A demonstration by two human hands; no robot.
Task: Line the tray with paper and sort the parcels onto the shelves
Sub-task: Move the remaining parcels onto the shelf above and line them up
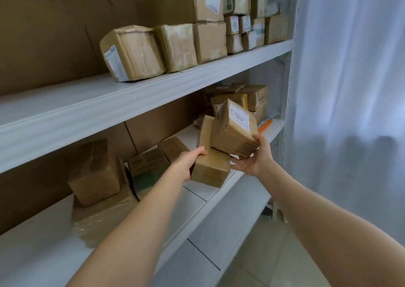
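Head view: our left hand [192,158] grips the plain box [211,168] at its left end; our right hand [254,155] cups the labelled box [234,128] from beneath, tilted, its base resting on the plain one. Both hang over the lower shelf [223,190] front edge. Open shelf lies left and behind, nearer our left hand. No tray visible.

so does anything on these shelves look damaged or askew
Yes. On the upper shelf, the leftmost box is dented and bulging, leaning left. The labelled box in the right hand is tilted.
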